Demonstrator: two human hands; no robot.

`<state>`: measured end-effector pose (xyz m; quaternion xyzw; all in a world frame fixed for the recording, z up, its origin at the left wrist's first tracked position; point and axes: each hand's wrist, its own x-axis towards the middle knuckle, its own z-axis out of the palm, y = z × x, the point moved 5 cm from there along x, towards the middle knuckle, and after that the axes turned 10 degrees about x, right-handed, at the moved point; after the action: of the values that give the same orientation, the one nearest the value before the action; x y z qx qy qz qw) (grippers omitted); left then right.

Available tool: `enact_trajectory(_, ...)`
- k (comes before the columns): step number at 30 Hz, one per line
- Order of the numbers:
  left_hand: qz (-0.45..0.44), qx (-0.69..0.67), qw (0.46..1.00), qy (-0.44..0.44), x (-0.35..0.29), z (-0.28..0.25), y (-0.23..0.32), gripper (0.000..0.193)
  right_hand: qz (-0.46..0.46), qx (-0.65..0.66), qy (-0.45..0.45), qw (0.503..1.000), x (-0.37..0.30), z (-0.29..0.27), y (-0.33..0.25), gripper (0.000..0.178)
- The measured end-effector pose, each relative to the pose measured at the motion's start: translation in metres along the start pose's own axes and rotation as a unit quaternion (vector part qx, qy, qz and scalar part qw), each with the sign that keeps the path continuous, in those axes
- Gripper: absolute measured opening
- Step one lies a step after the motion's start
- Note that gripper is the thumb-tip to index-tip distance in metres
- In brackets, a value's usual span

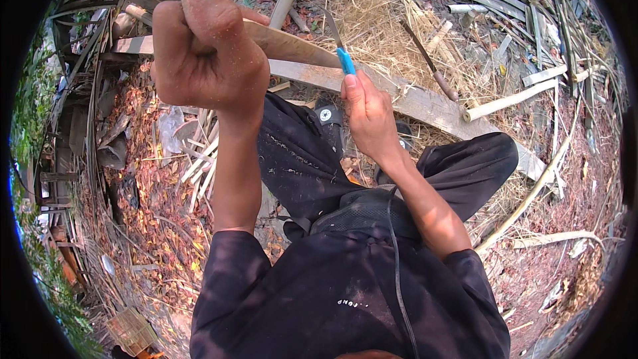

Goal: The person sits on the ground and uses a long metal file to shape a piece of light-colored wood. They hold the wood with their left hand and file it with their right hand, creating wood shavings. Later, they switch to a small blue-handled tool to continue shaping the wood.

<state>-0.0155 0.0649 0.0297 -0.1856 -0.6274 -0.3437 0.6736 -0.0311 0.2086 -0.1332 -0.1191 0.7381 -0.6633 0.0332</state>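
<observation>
Stretching between both hands [209,56] [372,116] is a wooden strip [289,44].

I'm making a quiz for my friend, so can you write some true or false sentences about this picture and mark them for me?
1. The right hand holds a blue-handled knife. True.
2. The left hand is spread wide open. False: its fingers are curled around a wooden strip.
3. Dry straw lies beyond the plank. True.
4. The trousers are bright yellow. False: they are black.
5. A brown-handled blade lies out of both hands. True.
</observation>
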Motion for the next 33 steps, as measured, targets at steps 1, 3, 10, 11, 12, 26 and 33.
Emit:
enact_trajectory(1,0.005,-0.002,1.000,0.003,-0.001,0.000,0.002,0.035,0.008,-0.041,0.016,0.999,0.001,0.002,0.010,0.044)
enact_trajectory(3,-0.011,0.045,0.999,0.001,0.002,-0.007,0.006,0.033,0.016,-0.124,0.048,0.991,0.009,0.009,0.046,0.046)
enact_trajectory(10,-0.014,0.085,0.996,-0.016,-0.001,-0.016,-0.004,0.032,-0.061,0.005,-0.007,0.998,-0.008,-0.003,-0.026,0.033)
enact_trajectory(11,-0.011,0.081,0.997,-0.017,-0.001,-0.014,-0.004,0.032,-0.077,0.009,-0.013,0.997,-0.012,0.000,-0.035,0.026)
enact_trajectory(12,-0.010,0.075,0.997,-0.017,-0.002,-0.012,-0.005,0.032,-0.088,0.009,-0.009,0.996,-0.014,0.003,-0.036,0.026)
enact_trajectory(26,-0.024,0.234,0.969,0.077,-0.008,-0.015,0.009,0.031,0.046,-0.136,0.027,0.989,0.018,-0.007,0.112,0.036)
enact_trajectory(33,-0.055,0.171,0.981,0.072,-0.007,-0.003,0.010,0.031,-0.014,-0.044,-0.029,0.999,0.015,0.001,0.035,0.032)
